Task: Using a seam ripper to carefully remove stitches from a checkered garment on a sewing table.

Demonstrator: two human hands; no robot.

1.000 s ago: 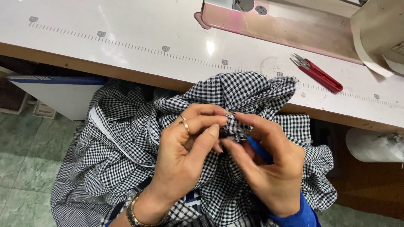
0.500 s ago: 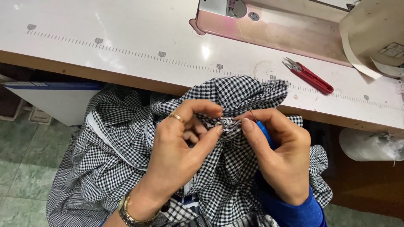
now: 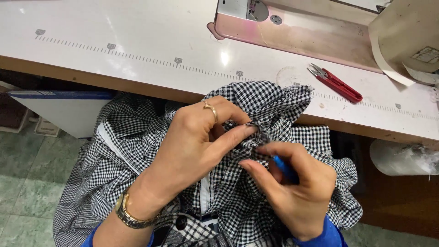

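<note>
Below the counter (image 3: 137,50) edge, both hands pinch one bunched fold of checked cloth (image 3: 270,98); left hand (image 3: 194,146) grip clenched on it; right hand (image 3: 292,192) grasping cloth plus a blue tool (image 3: 284,168); red snips (image 3: 336,83) lie apart.

My left hand (image 3: 192,146) curled inward, thumb and forefinger pinched together; my right hand (image 3: 297,192) faced it, fingertips nearly touching, wrists bent.
</note>
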